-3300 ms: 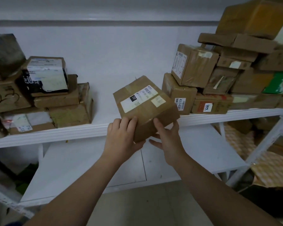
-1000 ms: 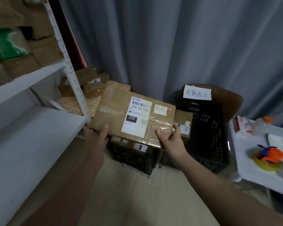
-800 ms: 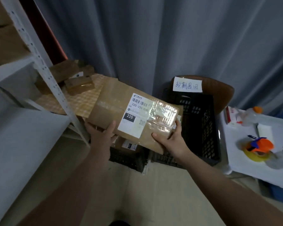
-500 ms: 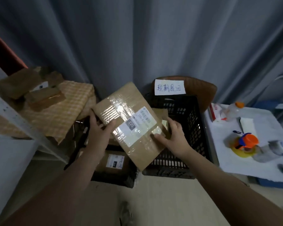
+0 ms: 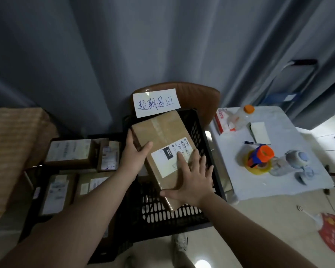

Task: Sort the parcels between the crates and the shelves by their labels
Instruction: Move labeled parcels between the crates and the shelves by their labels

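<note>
Left hand point(image 5: 132, 155) grips taped cardboard parcel point(image 5: 161, 130) | right hand point(image 5: 191, 178) spread flat atop | lattice crate point(image 5: 198, 128)

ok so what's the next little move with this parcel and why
Probably lower the parcel flat into the black crate and let go: it lies tilted across the crate's opening, left hand gripping its side edge, right hand pressing flat on top.
</note>
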Demonstrator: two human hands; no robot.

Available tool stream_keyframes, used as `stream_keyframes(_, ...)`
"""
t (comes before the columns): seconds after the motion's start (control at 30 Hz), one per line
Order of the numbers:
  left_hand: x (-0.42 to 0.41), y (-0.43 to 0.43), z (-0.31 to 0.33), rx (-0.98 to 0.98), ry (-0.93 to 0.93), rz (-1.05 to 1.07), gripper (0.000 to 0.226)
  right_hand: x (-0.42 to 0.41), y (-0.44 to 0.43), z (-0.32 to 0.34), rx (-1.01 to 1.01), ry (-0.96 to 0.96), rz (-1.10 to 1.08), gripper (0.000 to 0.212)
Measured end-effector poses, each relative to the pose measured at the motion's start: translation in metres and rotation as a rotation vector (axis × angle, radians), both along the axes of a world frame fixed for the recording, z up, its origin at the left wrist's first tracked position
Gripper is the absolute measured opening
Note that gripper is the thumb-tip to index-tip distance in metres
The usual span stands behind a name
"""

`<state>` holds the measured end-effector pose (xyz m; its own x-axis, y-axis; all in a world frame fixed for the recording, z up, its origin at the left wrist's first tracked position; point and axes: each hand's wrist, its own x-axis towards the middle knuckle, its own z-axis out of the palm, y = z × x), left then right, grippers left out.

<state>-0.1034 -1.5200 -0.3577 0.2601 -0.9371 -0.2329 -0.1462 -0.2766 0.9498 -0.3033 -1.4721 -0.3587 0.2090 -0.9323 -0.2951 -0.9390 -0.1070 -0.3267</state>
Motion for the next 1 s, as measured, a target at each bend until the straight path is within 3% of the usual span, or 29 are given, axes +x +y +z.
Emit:
stream_keyframes(0.13, -0.027, -0.052, -0.035, 0.067, -0.011, -0.031, 0.075, -0.023, -0.035, -0.027, -0.079, 0.017, 0.394, 0.126)
stream_keyframes(0.27, -0.036, -0.089, -0.081, 0.145, 0.024, 0.015, 0.068, -0.049, -0.062, -0.066, -0.119, 0.220, 0.659, 0.114)
stream_keyframes(0.47, -0.050, -0.113, -0.132, 0.207, 0.161, 0.024, 0.057, -0.057, -0.092, -0.116, -0.140, 0.318, 0.708, 0.101)
stream_keyframes(0.6, -0.071, -0.084, -0.152, 0.307, 0.248, -0.129, 0.074, -0.046, -0.095, -0.129, -0.185, 0.255, 0.585, 0.102)
stream_keyframes(0.73, -0.066, -0.063, -0.170, 0.303, 0.225, -0.181, 0.075, -0.052, -0.090, -0.145, -0.189, 0.235, 0.581, 0.098)
stream_keyframes(1.0, -0.064, -0.076, -0.198, 0.190, -0.270, -0.394, 0.053, -0.049, -0.092, -0.185, -0.159, 0.281, 0.548, 0.091)
